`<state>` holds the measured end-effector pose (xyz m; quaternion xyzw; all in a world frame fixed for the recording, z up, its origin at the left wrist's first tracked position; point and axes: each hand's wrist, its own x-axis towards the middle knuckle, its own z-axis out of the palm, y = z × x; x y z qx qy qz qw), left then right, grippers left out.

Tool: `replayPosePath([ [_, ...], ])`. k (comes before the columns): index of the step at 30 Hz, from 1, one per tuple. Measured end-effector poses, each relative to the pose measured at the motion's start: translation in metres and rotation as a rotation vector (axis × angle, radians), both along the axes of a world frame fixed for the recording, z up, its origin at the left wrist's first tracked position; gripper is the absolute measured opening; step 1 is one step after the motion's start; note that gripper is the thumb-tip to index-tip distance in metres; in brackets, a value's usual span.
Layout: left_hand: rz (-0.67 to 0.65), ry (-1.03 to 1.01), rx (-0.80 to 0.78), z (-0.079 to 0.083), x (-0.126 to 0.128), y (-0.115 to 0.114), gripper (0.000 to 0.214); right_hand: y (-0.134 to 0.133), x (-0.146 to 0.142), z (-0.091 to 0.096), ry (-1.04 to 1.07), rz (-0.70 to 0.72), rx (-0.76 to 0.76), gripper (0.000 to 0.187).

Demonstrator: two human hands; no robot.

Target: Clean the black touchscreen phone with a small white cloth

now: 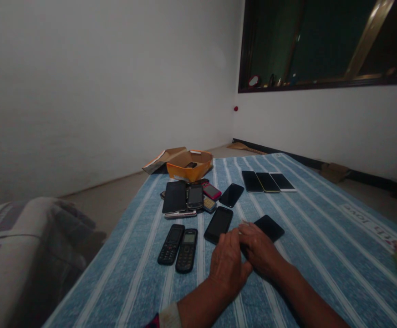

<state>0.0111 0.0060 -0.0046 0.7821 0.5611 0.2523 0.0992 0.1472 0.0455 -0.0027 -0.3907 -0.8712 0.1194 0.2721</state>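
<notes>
My left hand and my right hand lie side by side on a blue striped cloth, fingers curled and touching each other. Whether they hold anything between them is hidden. A black smartphone lies just beyond my right hand, partly under its fingers. Another black smartphone lies just ahead of my left hand. Two black keypad phones rest side by side to the left.
A heap of several phones lies farther back, with a lone black phone beside it. Three smartphones sit in a row at the back right. An open orange cardboard box stands at the cloth's far edge. Folded fabric is at left.
</notes>
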Motion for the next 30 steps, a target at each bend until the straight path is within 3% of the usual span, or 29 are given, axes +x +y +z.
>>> replayPosePath([
  [7,0.048,0.104,0.015,0.001,0.001,-0.004,0.064,0.002,0.002,-0.001,0.013,-0.032,-0.038,0.029],
  [13,0.045,0.134,0.084,-0.002,0.001,-0.004,0.066,0.014,0.016,-0.003,-0.085,-0.205,-0.048,0.034],
  [19,0.032,0.148,0.051,0.007,0.001,-0.005,0.059,0.029,0.039,-0.005,-0.174,-0.384,-0.028,0.04],
  [30,0.011,0.146,0.052,0.005,0.001,-0.004,0.055,0.039,0.061,-0.017,-0.101,-0.562,-0.039,0.044],
])
